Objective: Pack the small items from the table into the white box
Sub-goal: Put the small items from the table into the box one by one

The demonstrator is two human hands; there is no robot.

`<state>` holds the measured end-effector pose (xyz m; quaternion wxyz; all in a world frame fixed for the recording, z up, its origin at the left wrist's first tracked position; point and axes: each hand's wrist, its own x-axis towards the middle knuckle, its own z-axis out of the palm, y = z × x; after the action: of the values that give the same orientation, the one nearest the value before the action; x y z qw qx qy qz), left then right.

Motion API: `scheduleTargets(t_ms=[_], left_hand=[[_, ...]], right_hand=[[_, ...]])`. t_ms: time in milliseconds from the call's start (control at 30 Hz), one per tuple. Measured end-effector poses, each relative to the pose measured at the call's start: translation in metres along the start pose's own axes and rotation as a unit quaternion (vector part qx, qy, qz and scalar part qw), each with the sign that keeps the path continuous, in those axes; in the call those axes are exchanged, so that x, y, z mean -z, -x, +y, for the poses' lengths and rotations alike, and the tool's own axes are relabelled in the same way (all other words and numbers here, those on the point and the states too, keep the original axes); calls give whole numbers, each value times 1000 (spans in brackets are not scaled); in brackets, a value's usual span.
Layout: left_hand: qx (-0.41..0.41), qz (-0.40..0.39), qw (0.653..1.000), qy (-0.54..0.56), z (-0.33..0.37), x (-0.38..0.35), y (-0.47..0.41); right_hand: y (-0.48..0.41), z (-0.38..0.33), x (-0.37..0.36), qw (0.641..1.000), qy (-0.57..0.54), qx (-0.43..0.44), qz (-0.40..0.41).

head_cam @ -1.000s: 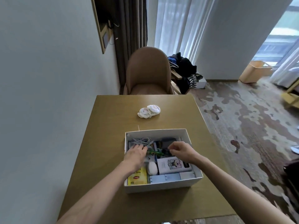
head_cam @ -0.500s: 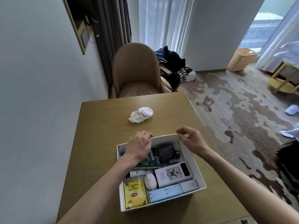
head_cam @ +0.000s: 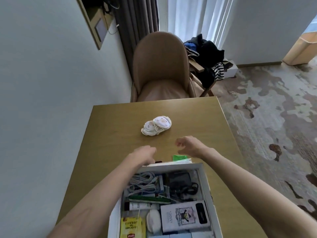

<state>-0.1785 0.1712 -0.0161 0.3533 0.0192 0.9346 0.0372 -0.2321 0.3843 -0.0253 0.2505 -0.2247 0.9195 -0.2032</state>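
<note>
Both hands reach past the box with nothing held: right hand fingers loosely curled, left hand relaxed. The socks lie just beyond the fingertips; grab the whole bundle.

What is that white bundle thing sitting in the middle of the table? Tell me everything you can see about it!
The white bundle looks like soft cloth, maybe small socks rolled together into a lumpy ball. It is cream-white with tiny faint coloured marks on its two rounded faces, which tilt up. It lies alone on the brown table, beyond the white box. Nothing touches it but the tabletop; both hands are short of it, the right hand closer than the left hand.
</note>
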Motion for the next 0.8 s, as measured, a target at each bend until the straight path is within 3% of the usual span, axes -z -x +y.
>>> scheduleTargets(t_ms=[100, 200, 400, 800], left_hand=[[16, -34, 999, 22, -13, -4, -9], [18, -45, 998, 31, -23, -6, -16], [-10, -98, 994, 39, -21, -10, -30], [-11, -39, 999, -27, -39, -19, -34]], right_hand=[[-16, 10, -11, 988, 100, 41, -113], [-22, 19, -22, 971, 173, 73, -146], [-27, 30, -35, 969, 176, 103, -143], [-28, 45, -25, 999, 38, -21, -19]])
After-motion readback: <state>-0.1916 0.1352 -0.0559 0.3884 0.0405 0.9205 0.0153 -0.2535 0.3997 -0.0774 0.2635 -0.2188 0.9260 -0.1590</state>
